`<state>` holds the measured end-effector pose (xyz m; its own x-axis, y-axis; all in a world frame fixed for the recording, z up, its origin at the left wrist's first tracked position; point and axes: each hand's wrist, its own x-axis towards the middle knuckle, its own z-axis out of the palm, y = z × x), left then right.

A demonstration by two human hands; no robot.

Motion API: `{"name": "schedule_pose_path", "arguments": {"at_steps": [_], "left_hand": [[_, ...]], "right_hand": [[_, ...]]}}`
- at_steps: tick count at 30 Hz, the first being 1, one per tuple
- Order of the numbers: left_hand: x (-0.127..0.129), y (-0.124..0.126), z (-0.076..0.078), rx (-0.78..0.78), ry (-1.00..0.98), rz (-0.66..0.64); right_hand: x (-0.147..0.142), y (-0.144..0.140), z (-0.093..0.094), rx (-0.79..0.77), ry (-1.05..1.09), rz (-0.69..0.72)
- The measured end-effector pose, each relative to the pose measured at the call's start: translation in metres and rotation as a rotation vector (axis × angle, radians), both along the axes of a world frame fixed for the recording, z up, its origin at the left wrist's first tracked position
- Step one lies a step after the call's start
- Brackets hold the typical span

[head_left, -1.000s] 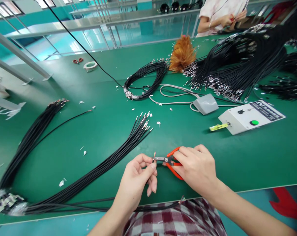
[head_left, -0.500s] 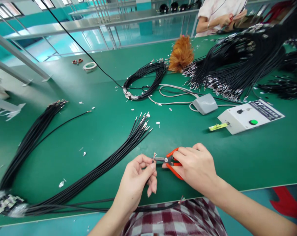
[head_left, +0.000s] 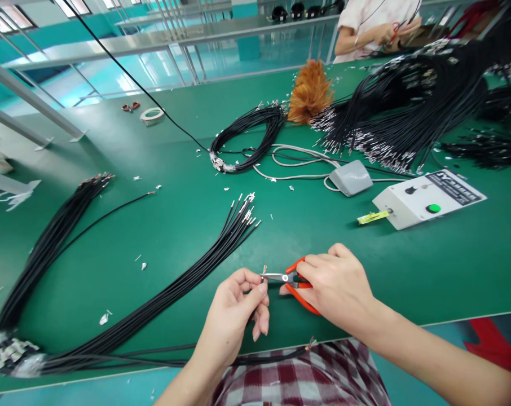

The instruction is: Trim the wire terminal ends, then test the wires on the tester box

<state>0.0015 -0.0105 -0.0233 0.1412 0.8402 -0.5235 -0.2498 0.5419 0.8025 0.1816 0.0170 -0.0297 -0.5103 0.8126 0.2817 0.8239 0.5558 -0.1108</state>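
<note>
My left hand (head_left: 241,304) pinches a black cable near its stripped end (head_left: 264,270), where thin coloured wires stick up past the fingertips. Around the red-handled cutters (head_left: 300,290) my right hand (head_left: 338,282) is closed, and their jaws reach the wires just above my left thumb and forefinger. Left of my hands a bundle of black cables (head_left: 166,293) curves across the bench, its pale-tipped ends fanned out. A few loose cables (head_left: 276,357) run along the front edge under my left wrist, one ending in bare coloured wires.
A white control box (head_left: 428,200) with a green button stands at right, a grey pedal (head_left: 351,177) behind it. Farther back lie coiled cables (head_left: 247,135), an orange fluffy duster (head_left: 310,93), a big cable heap (head_left: 408,107), tape (head_left: 152,116) and scissors (head_left: 131,106). A co-worker (head_left: 374,34) holds red-handled scissors.
The cutters' jaws stay at the wire end, and fewer wires show above them. Both hands keep nearly the same place and hold. The view has shifted slightly.
</note>
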Motion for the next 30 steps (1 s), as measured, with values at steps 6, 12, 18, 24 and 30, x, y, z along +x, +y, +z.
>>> {"name": "schedule_pose_path", "arguments": {"at_steps": [6, 12, 18, 24, 30], "left_hand": [[0.0, 0.0, -0.002, 0.002, 0.001, -0.009], [0.0, 0.001, -0.002, 0.001, 0.011, -0.008], [0.0, -0.002, -0.006, 0.097, 0.128, -0.099], [-0.005, -0.02, 0.001, 0.588, 0.767, -0.748], [-0.025, 0.046, -0.02, 0.772, 1.341, -0.392]], "right_hand": [[0.001, 0.001, 0.0, -0.019, -0.008, 0.013], [0.003, -0.001, -0.007, -0.261, 0.165, -0.024], [0.01, 0.018, -0.007, -1.016, 0.992, -0.201], [0.017, 0.041, -0.012, -1.504, 1.601, -0.25], [-0.001, 0.04, -0.023, -1.528, 1.582, -0.231]]}}
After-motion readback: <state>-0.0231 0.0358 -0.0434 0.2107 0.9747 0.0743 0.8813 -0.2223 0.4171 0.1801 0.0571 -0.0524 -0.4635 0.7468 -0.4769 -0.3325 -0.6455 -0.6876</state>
